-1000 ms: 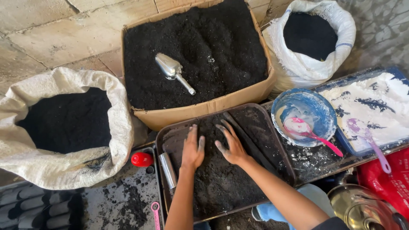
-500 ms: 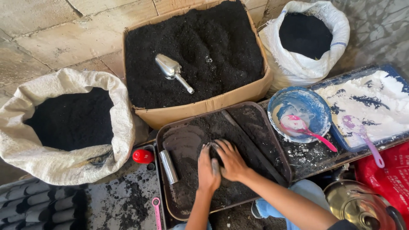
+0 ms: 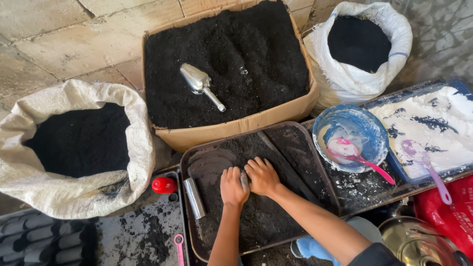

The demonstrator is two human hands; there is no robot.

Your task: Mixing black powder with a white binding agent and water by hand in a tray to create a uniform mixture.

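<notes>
Two hands are now close together in the middle of the dark tray [image 3: 315, 162], and that is new: a second ago they lay flat and spread apart higher up on the dark soil [image 3: 266, 216], and then they slid down and came together. Far left sits a big pale sack [image 3: 143, 148] full of black soil. Next to it, lower down, are a small red cap [image 3: 164, 185] and a pink spoon [image 3: 179, 249] on the dirty floor. A short metal tube [image 3: 194, 197] lies at the left edge of the tray. The left hand [image 3: 233, 186] is curled with its fingers bent down into the soil, and the right hand [image 3: 262, 176] is curled too, touching the left one. Between them is a small grey thing, maybe more metal, but I cannot tell what it is or if either hand really grips it. The soil is no longer being smoothed flat; it looks like the hands are scooping or pressing it into one spot. Behind the tray is a cardboard box [image 3: 236, 129] of soil with a shiny metal scoop [image 3: 199, 83] lying on top. To the right are a blue bowl [image 3: 372, 130] with a pink spoon in it, a white sack [image 3: 354, 79] and a tray of white powder [image 3: 433, 128]
</notes>
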